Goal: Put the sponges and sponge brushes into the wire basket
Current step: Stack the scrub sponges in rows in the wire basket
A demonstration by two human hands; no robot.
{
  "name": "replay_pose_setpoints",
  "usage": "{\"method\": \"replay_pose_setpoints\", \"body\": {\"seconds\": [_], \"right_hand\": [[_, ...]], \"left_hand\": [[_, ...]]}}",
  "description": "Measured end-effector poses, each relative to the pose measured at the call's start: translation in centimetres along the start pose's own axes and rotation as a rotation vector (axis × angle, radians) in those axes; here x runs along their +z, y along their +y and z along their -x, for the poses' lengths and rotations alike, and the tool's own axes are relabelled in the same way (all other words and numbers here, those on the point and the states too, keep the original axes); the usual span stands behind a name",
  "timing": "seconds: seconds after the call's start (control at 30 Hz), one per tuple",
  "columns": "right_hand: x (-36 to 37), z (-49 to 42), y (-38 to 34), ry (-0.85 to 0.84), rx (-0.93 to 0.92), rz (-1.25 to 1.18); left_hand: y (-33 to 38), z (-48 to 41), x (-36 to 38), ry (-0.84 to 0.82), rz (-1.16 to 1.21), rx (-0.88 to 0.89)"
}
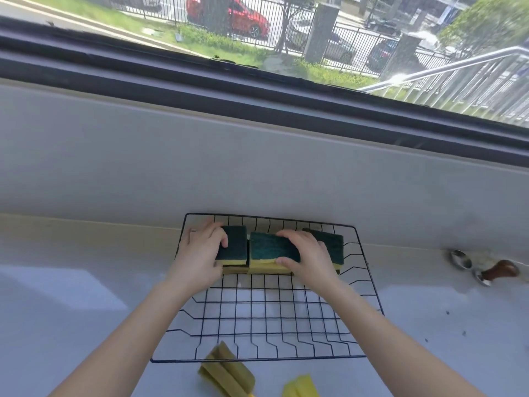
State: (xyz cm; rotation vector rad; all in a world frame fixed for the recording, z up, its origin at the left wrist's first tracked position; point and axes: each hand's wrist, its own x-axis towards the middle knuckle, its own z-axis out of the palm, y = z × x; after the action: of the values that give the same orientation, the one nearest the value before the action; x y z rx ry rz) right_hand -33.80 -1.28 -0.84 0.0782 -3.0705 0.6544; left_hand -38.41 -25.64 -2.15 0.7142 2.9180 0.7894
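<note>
A pale grey counter (71, 310) runs beneath a dark-framed window (257, 90) that looks onto a fence, grass and parked cars. On the counter sits a black wire basket (266, 313), with green-topped yellow sponges (234, 245) lined along its far side. The left hand (200, 253) clasps the left sponge, fingers curled over its top. The right hand (306, 256) grips the middle sponge (266, 250) between thumb and fingers. Two yellow sponge brushes (229, 371) lie on the counter just near of the basket. A wood-handled metal tool (492, 272) rests far right.
</note>
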Motion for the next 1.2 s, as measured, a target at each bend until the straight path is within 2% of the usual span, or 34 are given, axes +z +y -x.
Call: {"method": "replay_pose_setpoints", "body": {"seconds": [0.1, 0.2, 0.27, 0.47, 0.67, 1.03, 1.1, 1.2], "right_hand": [[0.5, 0.0, 0.2, 0.041, 0.0, 0.001], [0.8, 0.2, -0.2, 0.095, -0.02, 0.001], [0.9, 0.7, -0.3, 0.13, -0.044, 0.018], [-0.5, 4.1, 2.8, 0.176, 0.051, 0.123], [-0.9, 4.4, 4.2, 0.22, -0.09, 0.097], [-0.9, 3.9, 4.7, 0.322, -0.106, 0.058], [-0.8, 4.1, 4.7, 0.336, -0.07, 0.104], [-0.4, 4.6, 5.2, 0.308, 0.055, 0.141]], "left_hand": [[2.3, 0.0, 0.5, 0.077, -0.058, 0.144], [4.5, -0.2, 2.0, 0.053, -0.115, 0.262], [4.8, -0.3, 3.0, 0.04, -0.109, 0.209], [5.2, -1.0, 3.8, 0.161, -0.015, 0.098], [5.5, -0.5, 4.7, 0.216, -0.033, 0.074], [6.6, -0.9, 5.0, 0.245, -0.09, 0.019], [7.1, -0.7, 5.0, 0.276, -0.07, 0.034], [8.1, -0.3, 5.3, 0.365, 0.016, 0.192]]}}
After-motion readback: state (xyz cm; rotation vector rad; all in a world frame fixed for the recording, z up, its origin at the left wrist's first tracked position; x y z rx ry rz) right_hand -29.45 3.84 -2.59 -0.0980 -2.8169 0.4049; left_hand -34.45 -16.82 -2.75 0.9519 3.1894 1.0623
